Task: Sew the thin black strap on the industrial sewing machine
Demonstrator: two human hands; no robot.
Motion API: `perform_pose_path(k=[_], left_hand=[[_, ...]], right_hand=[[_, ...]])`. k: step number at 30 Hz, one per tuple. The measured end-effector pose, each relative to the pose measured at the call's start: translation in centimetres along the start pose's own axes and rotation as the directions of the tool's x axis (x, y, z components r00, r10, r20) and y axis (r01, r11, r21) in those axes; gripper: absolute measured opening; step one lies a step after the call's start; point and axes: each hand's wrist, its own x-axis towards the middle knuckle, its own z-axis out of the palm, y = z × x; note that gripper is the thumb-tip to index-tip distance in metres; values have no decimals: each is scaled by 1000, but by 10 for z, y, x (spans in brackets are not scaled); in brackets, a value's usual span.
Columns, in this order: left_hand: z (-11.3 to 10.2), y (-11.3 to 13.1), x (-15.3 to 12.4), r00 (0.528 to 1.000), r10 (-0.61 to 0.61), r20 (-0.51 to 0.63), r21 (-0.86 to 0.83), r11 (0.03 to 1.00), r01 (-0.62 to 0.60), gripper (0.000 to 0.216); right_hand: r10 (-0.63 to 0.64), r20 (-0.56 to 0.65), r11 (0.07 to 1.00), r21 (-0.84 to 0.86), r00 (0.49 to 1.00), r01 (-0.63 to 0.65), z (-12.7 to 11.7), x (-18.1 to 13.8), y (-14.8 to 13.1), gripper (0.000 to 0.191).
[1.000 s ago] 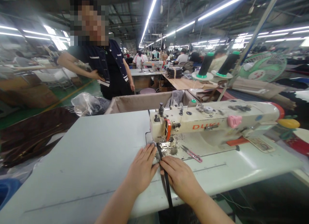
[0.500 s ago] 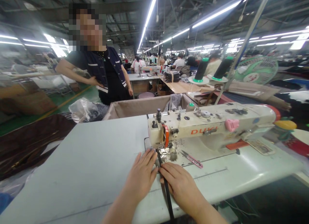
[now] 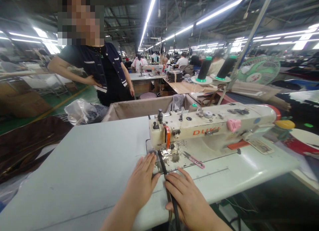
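— What's different from a second ago?

— The right hand (image 3: 190,199) has slid back along the black strap (image 3: 164,173), away from the sewing machine (image 3: 211,128), toward the table's (image 3: 74,164) near edge (its fingers now curl over the strap).

— And the left hand (image 3: 142,184)?

— It has drawn back slightly from the presser foot (image 3: 164,152), leaving more strap bare.

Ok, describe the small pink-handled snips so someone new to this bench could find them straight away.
Start at the cream sewing machine on the pale table. The pink-handled snips lie flat on its worn bed, under the arm and right of the needle area. They are the only pink tool lying there; the black strap lies to their left.
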Motion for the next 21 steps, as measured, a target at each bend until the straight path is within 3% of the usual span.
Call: perform_pose_path(k=[6, 10, 14, 21], left_hand=[[4, -1, -2, 998, -50, -42, -94, 994, 46, 54], [14, -15, 3, 981, -176, -85, -265, 953, 148, 45], [23, -41, 20, 943, -319, -90, -398, 880, 260, 34], [31, -69, 63, 932, -358, -49, -426, 852, 305, 30]], right_hand=[[49, 21, 999, 10, 999, -49, 6, 4, 1, 51], [96, 81, 995, 29, 992, -98, 3, 5, 1, 54], [99, 120, 995, -7, 988, -99, 0, 6, 1, 53], [65, 119, 993, -102, 991, -53, 1, 9, 1, 51]])
